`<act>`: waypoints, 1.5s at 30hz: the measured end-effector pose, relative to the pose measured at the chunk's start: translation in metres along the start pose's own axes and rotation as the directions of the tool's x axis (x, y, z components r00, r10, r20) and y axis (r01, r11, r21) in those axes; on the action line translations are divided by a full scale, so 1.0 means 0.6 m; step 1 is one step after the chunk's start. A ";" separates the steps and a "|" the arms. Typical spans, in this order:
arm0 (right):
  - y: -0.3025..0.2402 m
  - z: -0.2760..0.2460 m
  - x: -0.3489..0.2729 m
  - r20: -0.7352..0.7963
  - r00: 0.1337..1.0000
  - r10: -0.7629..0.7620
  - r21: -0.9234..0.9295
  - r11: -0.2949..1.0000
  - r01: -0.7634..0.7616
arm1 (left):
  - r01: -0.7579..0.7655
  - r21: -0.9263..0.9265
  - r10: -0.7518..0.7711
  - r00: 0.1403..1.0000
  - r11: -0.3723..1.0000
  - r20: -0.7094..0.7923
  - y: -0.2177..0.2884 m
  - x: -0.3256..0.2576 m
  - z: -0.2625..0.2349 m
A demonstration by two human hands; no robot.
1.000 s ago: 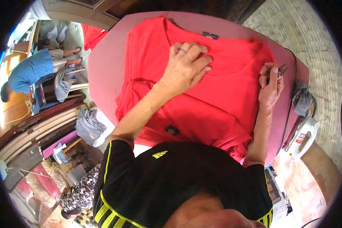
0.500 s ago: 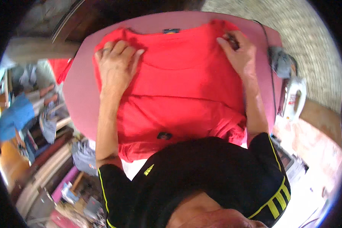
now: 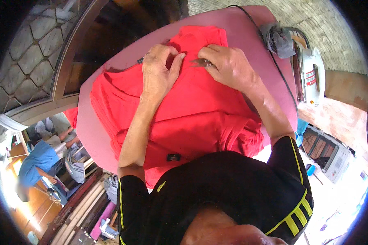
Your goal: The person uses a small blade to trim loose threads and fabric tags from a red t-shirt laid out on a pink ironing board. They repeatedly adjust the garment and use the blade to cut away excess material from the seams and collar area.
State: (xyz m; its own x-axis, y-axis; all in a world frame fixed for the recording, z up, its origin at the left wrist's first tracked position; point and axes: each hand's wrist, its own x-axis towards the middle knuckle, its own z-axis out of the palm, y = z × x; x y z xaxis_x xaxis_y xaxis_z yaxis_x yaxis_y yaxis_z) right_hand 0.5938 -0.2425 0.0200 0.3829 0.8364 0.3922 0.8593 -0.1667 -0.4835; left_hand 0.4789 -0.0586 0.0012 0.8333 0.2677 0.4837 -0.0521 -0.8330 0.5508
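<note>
A red shirt [image 3: 184, 98] lies spread over a pink padded board [image 3: 241, 24], its neckline and one shoulder toward the far side. My left hand [image 3: 161, 67] is closed, fingers curled toward the thumb, on the red cloth near the neck. Close to its right, my right hand [image 3: 229, 65] is closed around small dark metal thread snips [image 3: 202, 62], whose tips point left over the cloth. A small dark label [image 3: 174, 157] shows on the near part of the shirt, and another dark tag [image 3: 140, 60] at the neck.
A white iron [image 3: 315, 75] stands at the board's right edge, below a grey cloth bundle [image 3: 279, 38]. A black cord [image 3: 270, 51] runs along that side. At the left, a person in a blue top [image 3: 39, 161] is near wooden planks [image 3: 79, 208]. A metal-grille door [image 3: 37, 53] stands far left.
The shirt has been turned, its neckline shifting left. My left hand has moved right and my right hand left, bringing them close together. The right hand still holds the snips.
</note>
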 end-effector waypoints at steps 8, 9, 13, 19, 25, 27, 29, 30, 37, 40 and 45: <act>-0.018 0.018 -0.048 -0.115 0.991 0.072 0.196 0.979 -0.049 | -0.039 -0.016 0.036 0.991 0.999 -0.132 0.009 0.043 0.054; -0.012 0.015 -0.043 -0.167 0.972 0.167 0.235 0.964 -0.125 | -0.044 -0.040 0.039 0.993 0.998 -0.114 0.000 0.040 0.056; 0.044 0.002 -0.020 -0.302 0.862 0.406 0.284 0.902 -0.325 | -0.021 -0.109 0.009 0.994 0.994 -0.105 0.030 0.032 0.066; 0.059 -0.003 -0.009 -0.374 0.883 0.284 0.186 0.956 -0.229 | -0.059 -0.048 0.054 0.993 0.997 -0.101 0.088 -0.016 0.081; 0.004 -0.045 -0.042 -0.092 0.957 0.274 0.276 0.931 -0.240 | 0.083 -0.380 -0.074 0.997 0.921 0.037 0.151 -0.091 0.039; 0.003 -0.045 -0.054 -0.014 0.940 0.340 0.343 0.885 -0.315 | 0.029 -0.402 -0.031 1.000 0.915 0.002 0.145 -0.111 0.030; 0.010 -0.039 -0.067 -0.045 0.929 0.369 0.421 0.850 -0.317 | -0.104 -0.157 0.088 0.991 0.982 -0.105 0.107 -0.105 -0.003; 0.008 -0.040 -0.070 -0.046 0.925 0.378 0.442 0.838 -0.321 | -0.158 -0.025 0.152 0.977 0.987 -0.149 0.082 -0.100 -0.024; -0.008 -0.060 -0.088 -0.035 0.970 0.239 0.465 0.863 -0.196 | -0.019 0.737 0.050 0.999 0.676 -0.021 -0.082 -0.082 -0.169; -0.026 -0.067 -0.107 -0.035 0.979 0.201 0.507 0.847 -0.156 | -0.062 0.775 -0.015 0.996 0.629 0.092 -0.100 -0.093 -0.225; -0.059 -0.104 -0.154 0.078 0.990 0.119 0.504 0.852 -0.142 | -0.048 0.754 -0.064 0.991 0.656 0.118 -0.036 -0.150 -0.301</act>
State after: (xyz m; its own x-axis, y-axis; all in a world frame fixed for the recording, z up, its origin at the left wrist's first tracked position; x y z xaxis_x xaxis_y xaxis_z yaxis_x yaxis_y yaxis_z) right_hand 0.5492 -0.3465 0.0494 0.4553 0.8485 0.2698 0.5066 0.0024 -0.8622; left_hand 0.3055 0.0230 0.0685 0.8941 0.2612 0.3638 0.3409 -0.9237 -0.1745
